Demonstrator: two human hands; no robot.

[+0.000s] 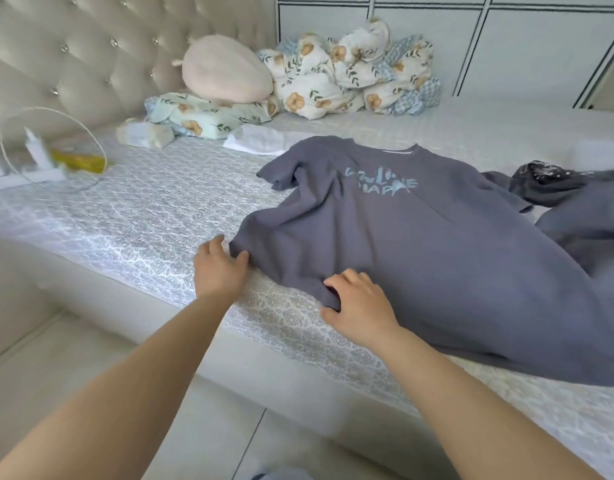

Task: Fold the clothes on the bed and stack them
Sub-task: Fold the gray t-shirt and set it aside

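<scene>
Presently, a slate-grey short-sleeved T-shirt with pale blue lettering on the chest [419, 244] lies front-up and spread across the white patterned bed cover [142, 209], its hem toward the near edge of the bed and its neckline toward the far side. Left hand [219, 268] pinches the near left corner of the T-shirt hem, thumb on top of the cloth, fingers tucked at its edge. Right hand [359, 306] grips a bunched fold of the same hem further right, fingers curled into the fabric. Beyond the T-shirt's right sleeve lies a heap of dark grey garments [568, 199], touching it. Past the neckline sits a folded white cloth [257, 142]; further back, a round pale pink cushion [225, 72] rests on a floral-print quilt bundle [350, 77] against the beige tufted headboard [73, 57]
</scene>
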